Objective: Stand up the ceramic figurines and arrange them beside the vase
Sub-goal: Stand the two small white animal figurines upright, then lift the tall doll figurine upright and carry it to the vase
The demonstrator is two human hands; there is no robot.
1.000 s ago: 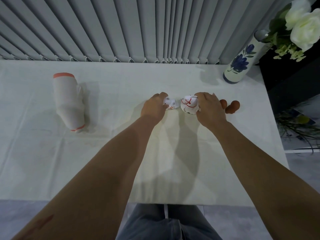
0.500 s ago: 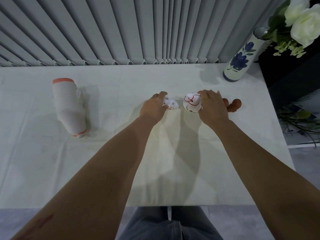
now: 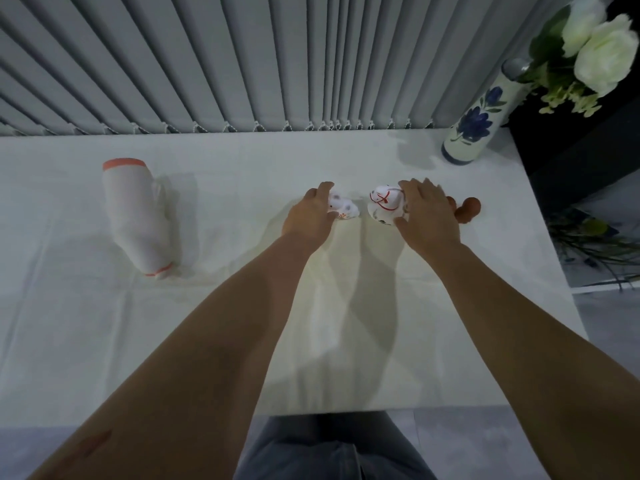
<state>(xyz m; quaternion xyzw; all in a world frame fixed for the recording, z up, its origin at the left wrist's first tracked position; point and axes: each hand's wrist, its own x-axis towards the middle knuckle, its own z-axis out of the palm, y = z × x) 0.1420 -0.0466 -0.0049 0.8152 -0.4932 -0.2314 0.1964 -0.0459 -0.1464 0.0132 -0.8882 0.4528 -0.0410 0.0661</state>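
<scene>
Both hands (image 3: 311, 216) have tilted figurines (image 3: 384, 204) beside brown figurine (image 3: 467, 209).

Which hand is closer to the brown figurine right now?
Right. The right hand sits directly beside the brown figurine, partly covering it while touching the round white figurine. The left hand is farther left, at the small white figurine.
</scene>
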